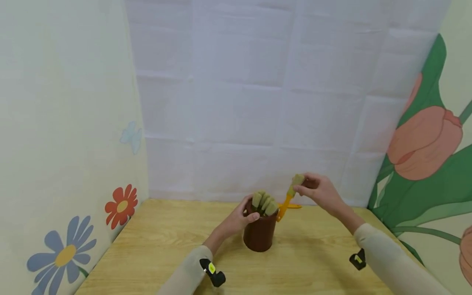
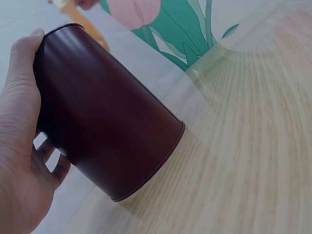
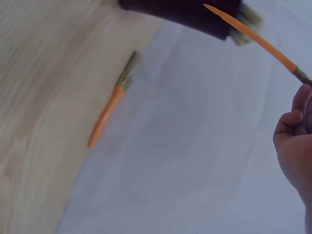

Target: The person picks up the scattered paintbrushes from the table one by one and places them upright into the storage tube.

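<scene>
A dark brown cylindrical brush holder (image 1: pixel 259 235) stands on the table, with several pale brush heads (image 1: pixel 264 201) poking out of its top. My left hand (image 1: pixel 236 219) grips the holder near its rim; in the left wrist view the thumb lies along its side and fingers curl behind it. My right hand (image 1: pixel 321 192) pinches a paintbrush (image 3: pixel 263 43) by its bristle end, with the orange handle pointing down beside the holder's rim. Behind the holder, a second orange-handled paintbrush (image 3: pixel 106 114) lies on the table.
The wooden table (image 1: pixel 158 246) meets a creased white sheet (image 1: pixel 228 102) at the back. Side walls carry painted flowers, including a blue one (image 1: pixel 65 256) on the left and a pink tulip (image 1: pixel 427 141) on the right.
</scene>
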Demonstrator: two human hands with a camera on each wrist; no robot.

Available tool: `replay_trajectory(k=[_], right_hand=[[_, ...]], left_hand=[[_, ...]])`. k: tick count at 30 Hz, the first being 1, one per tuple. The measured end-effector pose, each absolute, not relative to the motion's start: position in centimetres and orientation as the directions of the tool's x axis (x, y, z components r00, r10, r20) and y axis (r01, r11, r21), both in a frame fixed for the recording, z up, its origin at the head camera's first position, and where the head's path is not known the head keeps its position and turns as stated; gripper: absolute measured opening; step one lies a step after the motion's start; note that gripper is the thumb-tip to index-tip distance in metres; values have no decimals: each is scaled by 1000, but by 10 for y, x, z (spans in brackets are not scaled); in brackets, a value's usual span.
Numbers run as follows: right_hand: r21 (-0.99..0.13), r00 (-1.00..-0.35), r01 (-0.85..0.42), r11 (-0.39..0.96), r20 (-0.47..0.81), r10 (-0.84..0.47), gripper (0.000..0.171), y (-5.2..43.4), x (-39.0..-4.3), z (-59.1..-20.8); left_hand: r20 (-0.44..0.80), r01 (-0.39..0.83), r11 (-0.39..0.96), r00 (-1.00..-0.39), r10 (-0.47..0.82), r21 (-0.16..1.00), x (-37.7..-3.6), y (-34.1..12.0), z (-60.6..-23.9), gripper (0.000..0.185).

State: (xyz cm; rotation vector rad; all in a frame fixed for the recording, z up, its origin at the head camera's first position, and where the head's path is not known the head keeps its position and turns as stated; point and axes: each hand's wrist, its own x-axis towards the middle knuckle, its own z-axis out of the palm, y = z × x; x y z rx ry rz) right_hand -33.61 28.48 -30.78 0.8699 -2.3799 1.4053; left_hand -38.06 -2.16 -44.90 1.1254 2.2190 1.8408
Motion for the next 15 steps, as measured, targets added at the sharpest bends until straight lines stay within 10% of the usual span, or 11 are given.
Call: replay_trajectory(k=[15], right_hand=[[-694,-750,-656,297,555,-359,20,236,-333,-282]], left_hand=[[407,507,32,-726,554,861,-385,-23,-452,75]])
